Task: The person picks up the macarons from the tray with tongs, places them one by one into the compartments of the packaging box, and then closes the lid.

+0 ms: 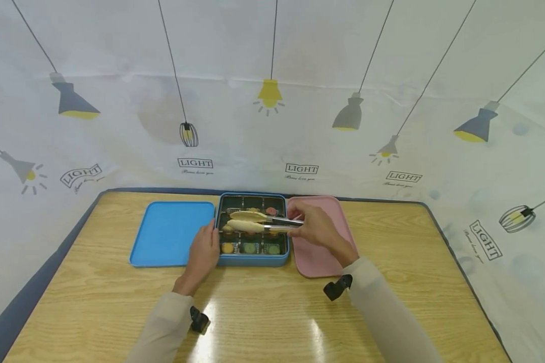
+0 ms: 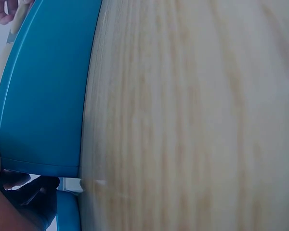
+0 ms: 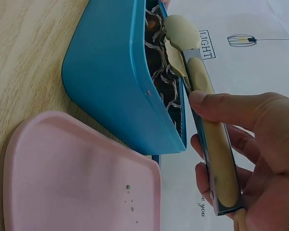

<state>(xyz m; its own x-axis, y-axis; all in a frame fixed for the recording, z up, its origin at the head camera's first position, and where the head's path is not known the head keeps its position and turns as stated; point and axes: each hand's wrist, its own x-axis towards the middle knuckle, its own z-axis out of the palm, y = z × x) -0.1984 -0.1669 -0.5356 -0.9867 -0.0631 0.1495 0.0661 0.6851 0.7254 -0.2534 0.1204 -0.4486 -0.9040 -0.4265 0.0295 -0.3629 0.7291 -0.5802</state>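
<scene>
My right hand [image 1: 317,227] grips a pair of tongs [image 1: 263,223] with metal arms and cream-coloured tips, held over a blue box [image 1: 254,260]. In the right wrist view, the thumb and fingers wrap the handle of the tongs [image 3: 207,130]. Compartments divide the box, and several hold small round pieces, among them a yellow one [image 1: 227,247], a green one [image 1: 249,248] and a red one [image 1: 271,211]. My left hand [image 1: 204,247] rests against the left side of the box; its fingertips are partly hidden behind the wall.
Left of the box lies a flat blue tray or lid [image 1: 172,234]. A pink tray [image 1: 315,257] lies to the right, partly under my right forearm, with small droplets or specks on it. The wooden table [image 1: 263,307] meets a cloth printed with lamps [image 1: 254,146] at the back.
</scene>
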